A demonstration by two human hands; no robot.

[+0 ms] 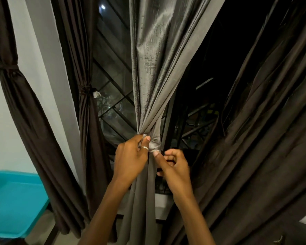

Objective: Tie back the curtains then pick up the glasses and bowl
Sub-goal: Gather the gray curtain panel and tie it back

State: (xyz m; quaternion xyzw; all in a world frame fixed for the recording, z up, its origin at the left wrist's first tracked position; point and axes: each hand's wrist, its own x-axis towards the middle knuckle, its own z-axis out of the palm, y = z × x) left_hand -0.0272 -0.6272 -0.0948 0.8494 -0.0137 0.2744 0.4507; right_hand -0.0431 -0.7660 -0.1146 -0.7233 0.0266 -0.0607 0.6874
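A shiny grey curtain (pixel 154 71) hangs in the middle of the window, gathered into a tight waist with a fabric band wrapped around it (pixel 155 141). My left hand (pixel 131 156), a ring on its thumb, grips the gathered cloth at the band's left side. My right hand (pixel 173 165) has curled fingers and its thumb presses the band's lower edge; what its fingers pinch is hidden. No glasses or bowl are in view.
Two dark brown curtains (pixel 12 82) (pixel 88 106) at the left are tied at their waists. A loose dark curtain (pixel 258 131) hangs at the right. A turquoise tray-like top (pixel 12 200) sits lower left. The window grille (pixel 113 96) is behind.
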